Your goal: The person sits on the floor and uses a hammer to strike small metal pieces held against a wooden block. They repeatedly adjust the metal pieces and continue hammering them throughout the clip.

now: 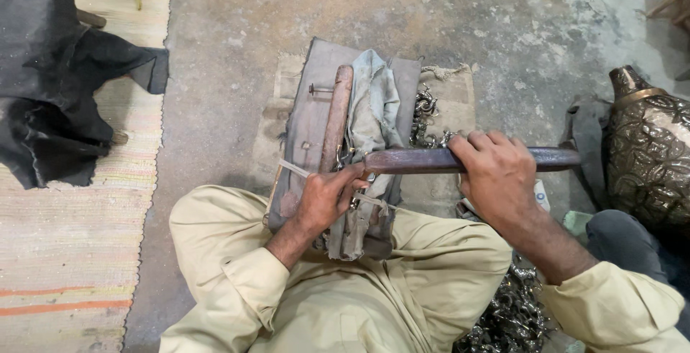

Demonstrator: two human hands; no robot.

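head view, right hand (497, 173) gripping file (460, 159)

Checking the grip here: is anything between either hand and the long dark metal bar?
Nothing visible. The right hand wraps the dark bar directly, and the left hand pinches at its near end, beside the grey cloth on the wooden block.

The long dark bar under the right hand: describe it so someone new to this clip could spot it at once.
Start at the grey cloth-covered block on the concrete floor in front of the seated person. The long dark bar lies crosswise over its near end, gripped by the right hand, its tip at the left hand. Unlike the reddish wooden stick lying lengthwise on the block, it is dull purplish metal.
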